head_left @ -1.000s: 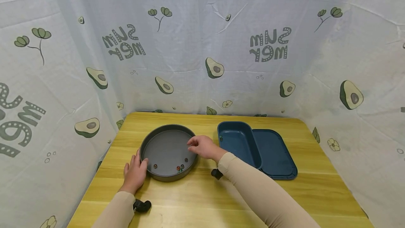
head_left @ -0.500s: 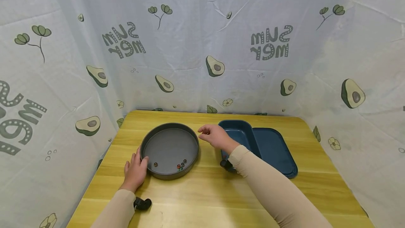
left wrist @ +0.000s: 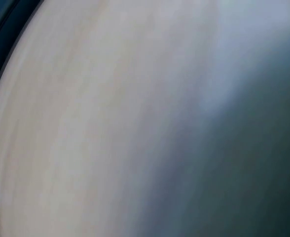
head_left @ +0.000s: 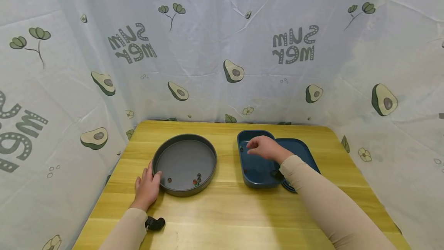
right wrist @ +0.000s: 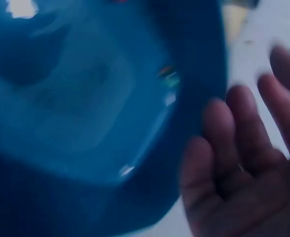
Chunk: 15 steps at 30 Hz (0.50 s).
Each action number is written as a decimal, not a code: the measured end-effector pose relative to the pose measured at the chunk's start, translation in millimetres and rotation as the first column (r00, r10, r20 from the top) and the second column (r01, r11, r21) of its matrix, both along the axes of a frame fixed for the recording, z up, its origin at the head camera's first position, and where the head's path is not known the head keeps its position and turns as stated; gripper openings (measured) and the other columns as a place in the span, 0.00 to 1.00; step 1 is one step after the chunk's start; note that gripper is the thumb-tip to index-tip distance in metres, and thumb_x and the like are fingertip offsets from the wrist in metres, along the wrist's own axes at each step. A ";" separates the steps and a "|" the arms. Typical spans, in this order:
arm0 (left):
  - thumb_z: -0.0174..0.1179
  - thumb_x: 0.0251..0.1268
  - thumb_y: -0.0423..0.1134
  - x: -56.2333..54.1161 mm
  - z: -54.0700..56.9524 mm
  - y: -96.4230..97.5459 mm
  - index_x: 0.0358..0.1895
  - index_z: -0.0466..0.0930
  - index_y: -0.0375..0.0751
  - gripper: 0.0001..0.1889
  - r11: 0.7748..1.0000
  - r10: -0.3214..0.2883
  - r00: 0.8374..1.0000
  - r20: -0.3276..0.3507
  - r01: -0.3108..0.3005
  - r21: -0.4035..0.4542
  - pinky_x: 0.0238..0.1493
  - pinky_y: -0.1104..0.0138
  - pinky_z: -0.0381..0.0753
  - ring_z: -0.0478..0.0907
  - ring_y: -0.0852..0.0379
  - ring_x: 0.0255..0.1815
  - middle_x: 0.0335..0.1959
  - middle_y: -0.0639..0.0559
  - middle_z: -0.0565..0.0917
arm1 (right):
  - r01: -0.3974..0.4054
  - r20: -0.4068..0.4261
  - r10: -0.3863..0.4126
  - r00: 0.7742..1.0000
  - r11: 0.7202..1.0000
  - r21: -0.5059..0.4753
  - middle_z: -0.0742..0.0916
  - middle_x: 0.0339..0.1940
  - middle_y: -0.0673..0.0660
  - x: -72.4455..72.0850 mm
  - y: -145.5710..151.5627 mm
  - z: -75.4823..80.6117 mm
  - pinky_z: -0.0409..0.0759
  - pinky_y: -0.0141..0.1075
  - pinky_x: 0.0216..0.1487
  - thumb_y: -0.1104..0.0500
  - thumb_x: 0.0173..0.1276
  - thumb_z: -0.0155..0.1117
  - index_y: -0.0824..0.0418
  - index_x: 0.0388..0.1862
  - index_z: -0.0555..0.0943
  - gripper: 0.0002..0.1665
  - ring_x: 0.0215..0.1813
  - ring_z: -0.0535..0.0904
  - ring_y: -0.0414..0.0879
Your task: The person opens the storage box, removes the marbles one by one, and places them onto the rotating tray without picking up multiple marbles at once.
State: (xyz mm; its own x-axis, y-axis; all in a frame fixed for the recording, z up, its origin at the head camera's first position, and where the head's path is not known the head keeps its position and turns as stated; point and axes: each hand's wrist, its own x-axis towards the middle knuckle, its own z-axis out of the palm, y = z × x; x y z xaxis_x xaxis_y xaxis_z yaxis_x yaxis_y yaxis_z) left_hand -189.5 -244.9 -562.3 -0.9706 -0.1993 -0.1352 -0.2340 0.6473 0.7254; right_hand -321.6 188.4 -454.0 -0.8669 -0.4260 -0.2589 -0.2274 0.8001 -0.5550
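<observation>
My left hand [head_left: 147, 188] holds the left edge of a round grey cake pan [head_left: 185, 153], its thumb over the rim and its fingers outside. Several glass marbles lie toward the pan's near side, among them a lone brown marble [head_left: 169, 179] and a red marble [head_left: 195, 182]. My right hand [head_left: 265, 147] hovers above the blue rectangular box [head_left: 258, 180], and the right wrist view shows its fingers [right wrist: 219, 123] apart with nothing seen between them. In the box are a greenish marble [head_left: 241, 148] and a dim reddish marble [head_left: 245, 171].
A flat blue lid [head_left: 301, 151] lies to the box's right, partly hidden by the right sleeve [head_left: 319, 192]. All stands on a wooden table [head_left: 215, 215] with a printed curtain [head_left: 208, 49] behind. The left wrist view is blurred, mostly a pale surface with a dark edge.
My right hand has moved right, from above the pan's right rim to over the blue box. One dark marble in the pan has rolled a little left. The left hand has stayed put.
</observation>
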 end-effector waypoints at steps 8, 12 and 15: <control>0.35 0.87 0.51 1.7 3.1 1.5 0.88 0.34 0.39 0.37 1.000 -0.004 1.000 0.007 0.004 -0.006 0.83 0.35 0.23 0.35 0.30 0.88 0.86 0.28 0.43 | -0.251 0.164 0.214 0.963 0.935 0.252 0.90 0.40 0.47 17.3 23.4 -15.5 0.85 0.40 0.48 0.59 0.64 0.79 0.54 0.41 0.89 0.07 0.41 0.82 0.40; 0.35 0.87 0.51 2.1 3.2 1.6 0.88 0.34 0.39 0.37 1.000 -0.005 1.000 0.015 0.005 -0.001 0.83 0.35 0.23 0.35 0.30 0.88 0.86 0.28 0.43 | -0.310 0.209 0.254 0.944 0.900 0.307 0.87 0.32 0.44 24.0 22.7 -23.1 0.81 0.36 0.43 0.62 0.66 0.74 0.52 0.33 0.89 0.05 0.36 0.76 0.39; 0.35 0.87 0.51 1.8 3.5 2.1 0.88 0.34 0.40 0.37 1.000 -0.007 1.000 0.019 0.007 0.000 0.82 0.35 0.23 0.34 0.30 0.88 0.86 0.28 0.43 | -0.350 0.218 0.290 0.932 0.874 0.336 0.86 0.31 0.43 25.6 22.0 -27.8 0.80 0.35 0.44 0.64 0.67 0.71 0.50 0.32 0.90 0.09 0.35 0.75 0.39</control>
